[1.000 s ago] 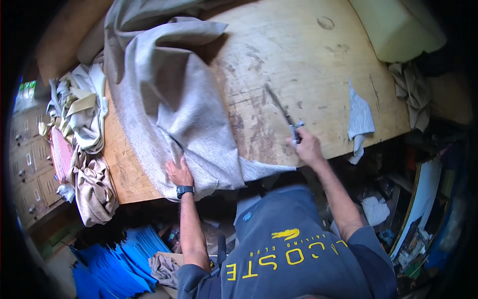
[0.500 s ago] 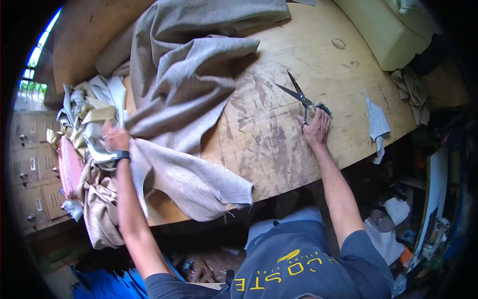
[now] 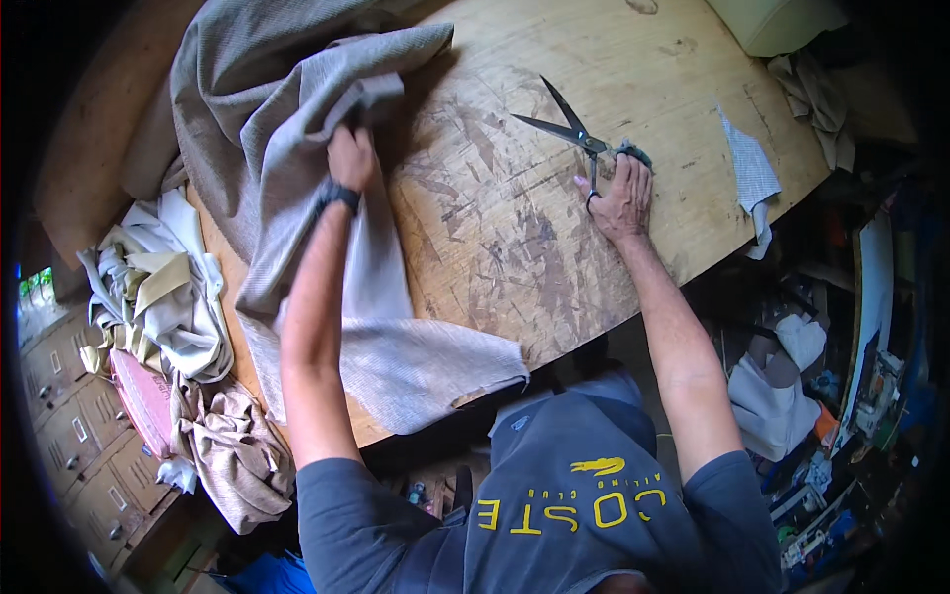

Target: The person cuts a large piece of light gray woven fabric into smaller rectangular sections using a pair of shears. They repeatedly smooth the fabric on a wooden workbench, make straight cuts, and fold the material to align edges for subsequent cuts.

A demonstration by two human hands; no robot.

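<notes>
head view: the left hand (image 3: 351, 158), with a dark watch (image 3: 339, 195) at its wrist, reaches across the grey-beige fabric (image 3: 223, 109) and looks closed on a raised fold of it, though blur hides just how the fingers sit. the fabric lies in loose, heaped folds over the left part of the wooden table (image 3: 475, 267), and a flatter flap of it, paler than the rest, runs to the near edge in front of the person. the right hand (image 3: 623, 203) is palm down near the middle of the table, its fingers curled over the handles of the scissors (image 3: 592, 145). their blades are spread apart (tips pointing away from the person and a little left) and stand well apart from the fabric. to the right of that hand a narrow, pale fabric scrap (image 3: 749, 168) lies near the table's edge, its lower end hanging over. on the far left are a heap of pale cloths (image 3: 163, 282), a pink padded piece (image 3: 139, 396) and a crumpled brown cloth (image 3: 233, 445).
</notes>
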